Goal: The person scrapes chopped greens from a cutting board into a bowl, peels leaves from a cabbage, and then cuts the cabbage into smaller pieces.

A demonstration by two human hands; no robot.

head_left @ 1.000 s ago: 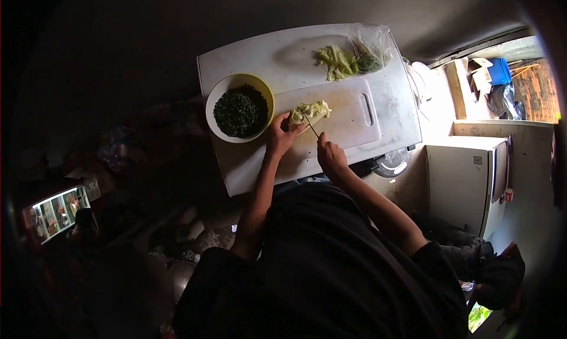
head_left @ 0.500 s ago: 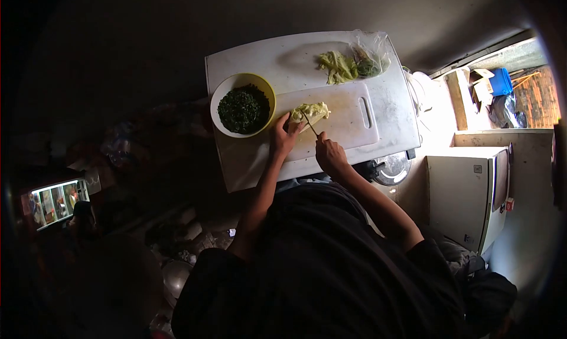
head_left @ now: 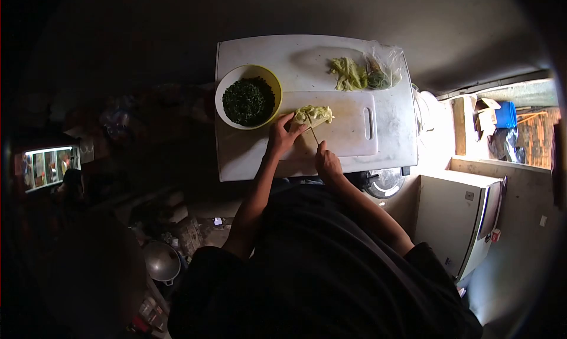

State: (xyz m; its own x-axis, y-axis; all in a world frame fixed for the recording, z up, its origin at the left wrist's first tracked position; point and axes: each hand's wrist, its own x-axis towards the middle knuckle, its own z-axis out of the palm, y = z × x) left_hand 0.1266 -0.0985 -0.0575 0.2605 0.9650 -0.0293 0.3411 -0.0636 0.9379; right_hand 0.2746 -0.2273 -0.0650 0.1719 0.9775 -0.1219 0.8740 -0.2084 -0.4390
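A bunch of pale green leaves (head_left: 319,113), cabbage or lettuce by its look, lies on the white cutting board (head_left: 351,135). My left hand (head_left: 282,137) grips its left end, thumb and fingers around it. In my right hand (head_left: 328,161) is the handle of a knife (head_left: 313,132); the blade rests across the leaves, just right of my left fingertips. Left of the board stands a bowl (head_left: 277,88), white inside and yellow-green outside, holding finely chopped dark greens (head_left: 248,101).
Loose leaves (head_left: 348,73) and a clear plastic bag (head_left: 385,64) with greens lie at the table's (head_left: 266,49) far right. A dark round lid (head_left: 385,182) sits below the near edge. A white fridge (head_left: 446,221) stands at right, a metal pan (head_left: 161,262) at lower left.
The camera view has turned slightly, so the table appears rotated and shifted. My right hand has drawn back a little from the leaves, with the knife still across them.
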